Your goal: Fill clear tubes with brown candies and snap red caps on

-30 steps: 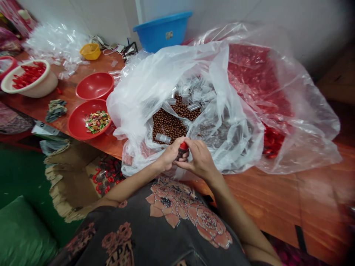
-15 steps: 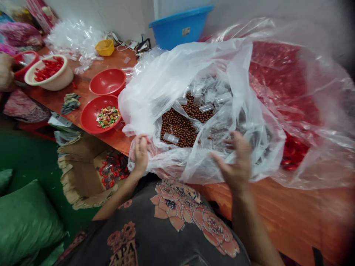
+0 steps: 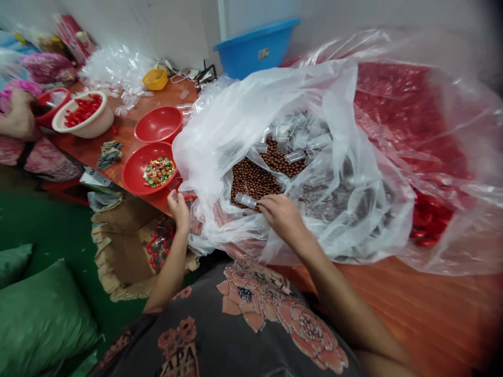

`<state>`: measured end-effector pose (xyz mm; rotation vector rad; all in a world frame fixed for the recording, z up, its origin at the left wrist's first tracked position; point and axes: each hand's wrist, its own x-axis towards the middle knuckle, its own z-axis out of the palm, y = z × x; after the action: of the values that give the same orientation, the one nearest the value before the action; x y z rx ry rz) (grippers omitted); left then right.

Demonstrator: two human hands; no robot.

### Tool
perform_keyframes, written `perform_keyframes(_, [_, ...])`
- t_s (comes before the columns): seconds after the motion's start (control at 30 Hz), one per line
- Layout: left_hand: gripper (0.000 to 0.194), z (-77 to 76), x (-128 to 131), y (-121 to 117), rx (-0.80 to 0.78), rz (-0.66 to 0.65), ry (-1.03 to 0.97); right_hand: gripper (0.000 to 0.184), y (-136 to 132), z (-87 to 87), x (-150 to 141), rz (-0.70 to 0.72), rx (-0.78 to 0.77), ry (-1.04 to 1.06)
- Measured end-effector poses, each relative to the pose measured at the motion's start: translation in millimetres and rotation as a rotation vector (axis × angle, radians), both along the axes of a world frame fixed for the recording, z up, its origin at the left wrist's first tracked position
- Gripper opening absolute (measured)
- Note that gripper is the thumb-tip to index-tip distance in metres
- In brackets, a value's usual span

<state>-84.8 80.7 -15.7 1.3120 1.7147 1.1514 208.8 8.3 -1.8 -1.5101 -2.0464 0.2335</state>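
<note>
One clear tube point(image 3: 244, 200) lies on brown balls point(image 3: 253, 179) in the white plastic bag point(image 3: 223, 131), atop the table point(image 3: 377, 293). R hand point(image 3: 283, 215): narrow, fingertips pinched on the tube's R end. L hand point(image 3: 179, 210): raised nr the red bowl point(image 3: 133, 175) w/ wrapped candies point(image 3: 158, 172); grip state can't be told. Addl. tubes point(image 3: 302, 137) in bag, behind the balls. Cardboard box point(image 3: 120, 254) w/ red-capped pcs. point(image 3: 159, 246) below table edge, L side. Blue basin point(image 3: 255, 55) behind bag. Co-worker's hand point(image 3: 22, 118) at far L, nr white bowl point(image 3: 89, 125).

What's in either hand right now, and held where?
Right hand: fingertips at the right end of a clear container; firm grip unclear. Left hand: can't tell.
</note>
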Motion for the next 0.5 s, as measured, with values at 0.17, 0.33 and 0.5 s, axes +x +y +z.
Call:
perform_keyframes(0.17, [0.019, 13.2, 38, -26, 0.284, 0.069, 0.113, 0.023, 36, -36.3, -29, 0.059, -0.205, -0.236])
perform_keyframes(0.33, [0.032, 8.1, 99, -25, -0.131, -0.596, 0.26, 0.043, 32, -47.2, -25, -0.006, -0.247, -0.227])
perform_keyframes(0.5, [0.027, -5.1, 123, 1, -0.272, -0.564, 0.196, 0.035, 25, -47.6, -23, -0.038, -0.269, -0.203])
